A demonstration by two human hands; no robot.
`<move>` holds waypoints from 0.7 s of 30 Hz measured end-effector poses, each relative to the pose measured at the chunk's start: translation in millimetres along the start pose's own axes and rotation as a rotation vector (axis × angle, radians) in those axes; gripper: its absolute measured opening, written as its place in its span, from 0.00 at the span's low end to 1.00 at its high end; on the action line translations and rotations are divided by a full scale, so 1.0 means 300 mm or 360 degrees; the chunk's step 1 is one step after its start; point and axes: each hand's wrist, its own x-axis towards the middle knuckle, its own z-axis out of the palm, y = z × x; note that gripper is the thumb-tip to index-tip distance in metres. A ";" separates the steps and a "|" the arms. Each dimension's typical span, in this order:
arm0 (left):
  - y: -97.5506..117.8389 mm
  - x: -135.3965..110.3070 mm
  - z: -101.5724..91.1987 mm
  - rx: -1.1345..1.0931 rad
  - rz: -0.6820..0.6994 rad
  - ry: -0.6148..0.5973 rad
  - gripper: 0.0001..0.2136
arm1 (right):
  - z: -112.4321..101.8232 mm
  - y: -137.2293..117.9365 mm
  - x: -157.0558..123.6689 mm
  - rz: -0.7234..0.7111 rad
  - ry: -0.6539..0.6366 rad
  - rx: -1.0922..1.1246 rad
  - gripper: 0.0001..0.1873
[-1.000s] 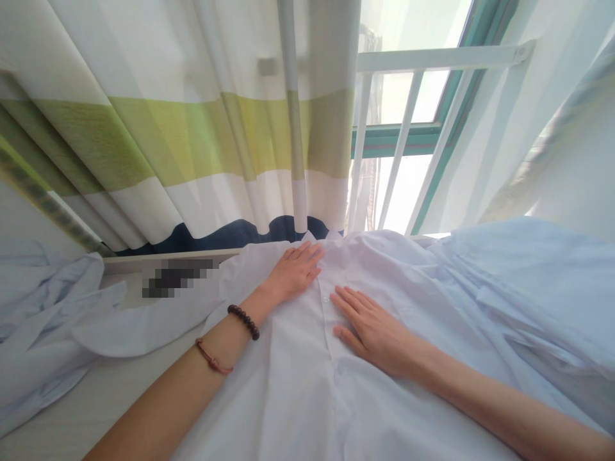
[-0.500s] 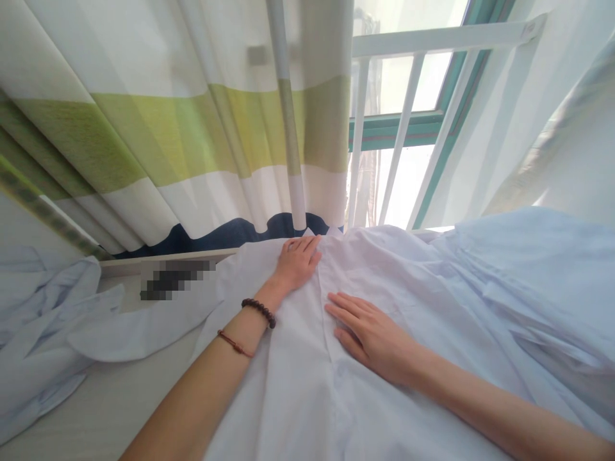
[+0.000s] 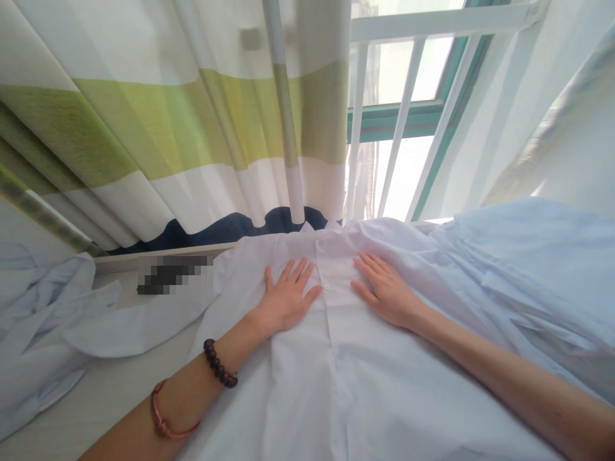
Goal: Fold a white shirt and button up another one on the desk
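Since half a second ago, the left hand has drawn back from near the collar and out to its own side of the button line, while the right hand has slid farther up the cloth and away from that line.

Nearest, a reddish-brown band circles the left forearm, with a dark beaded bracelet closer to the wrist. Under both arms, the white shirt lies spread, buttoned side up, on a pale surface. Both hands rest palm down on its upper front: the left with its fingers fanned wide, the right with its fingers nearly together and the thumb apart. Neither grips anything. A small button shows between them, just beside the left thumb.

To the left lies crumpled white cloth; to the right, pale bluish cloth. The collar sits at the far edge. Beyond hang a white-and-green curtain and, beside it, a white railing before a green-framed window.
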 end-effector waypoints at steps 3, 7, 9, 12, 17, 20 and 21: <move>-0.002 0.031 -0.014 -0.0011 0.0026 -0.0004 0.30 | 0.006 0.042 0.044 0.0091 -0.0152 -0.0129 0.34; -0.023 0.074 -0.018 -0.0024 0.0111 0.0064 0.31 | 0.009 0.051 0.079 0.0090 -0.0238 -0.0199 0.35; -0.034 0.086 -0.014 -0.0031 0.0126 0.0079 0.31 | 0.012 0.052 0.093 0.0084 -0.0248 -0.0202 0.36; -0.047 0.096 -0.011 -0.0035 0.0140 0.0079 0.31 | 0.018 0.057 0.115 0.0069 -0.0228 -0.0203 0.35; -0.051 0.098 -0.017 -0.0029 0.0170 0.0099 0.30 | 0.004 0.046 0.129 0.0064 -0.0193 -0.0192 0.34; -0.040 0.085 -0.022 -0.0017 0.0150 0.0131 0.30 | -0.029 0.009 0.096 0.0061 -0.0160 -0.0174 0.31; -0.035 0.080 -0.023 -0.0015 0.0146 0.0138 0.30 | -0.039 -0.009 0.077 0.0045 -0.0114 -0.0151 0.30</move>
